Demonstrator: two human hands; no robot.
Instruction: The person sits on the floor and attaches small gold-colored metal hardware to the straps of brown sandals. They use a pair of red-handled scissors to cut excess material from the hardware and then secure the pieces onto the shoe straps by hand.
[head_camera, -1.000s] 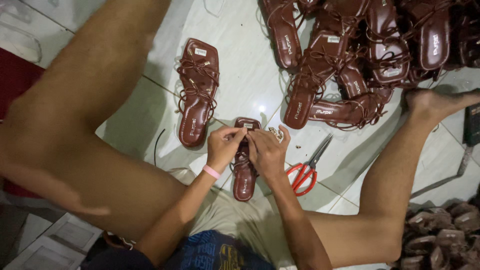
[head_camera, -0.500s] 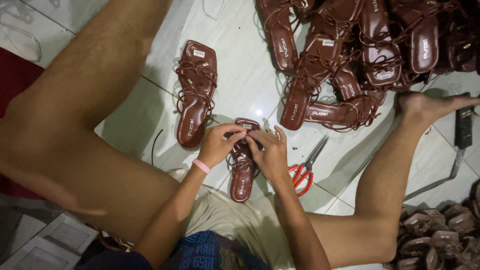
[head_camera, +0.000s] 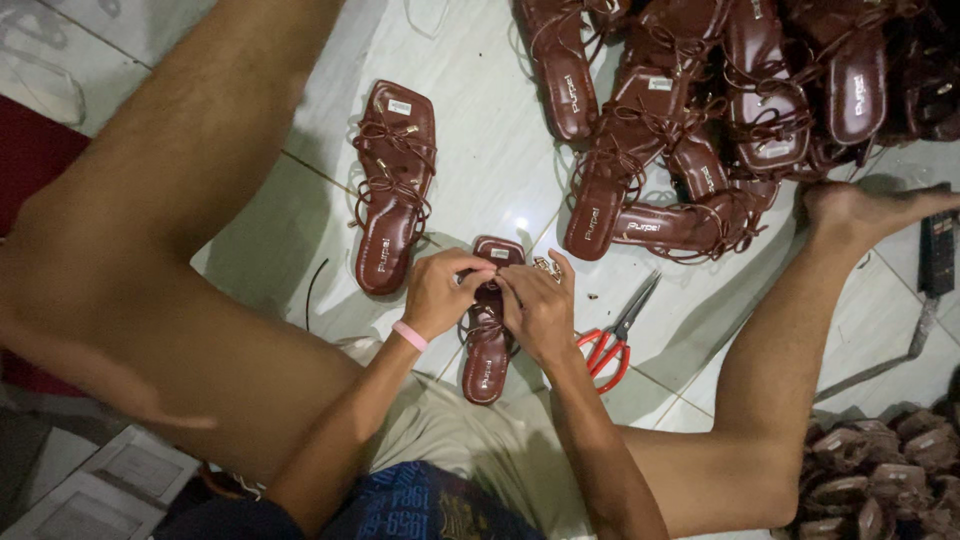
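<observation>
At frame centre, my left hand (head_camera: 440, 292) and right hand (head_camera: 535, 305) both pinch the straps of a brown sandal (head_camera: 488, 345) lying on the floor (head_camera: 480, 150). Red scissors (head_camera: 612, 335) lie just right.

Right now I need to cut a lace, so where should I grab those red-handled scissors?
Probably by the red loops, coming in from the right hand, which is nearest. The scissors lie flat on the tile, handles toward the person and blades pointing away.
</observation>
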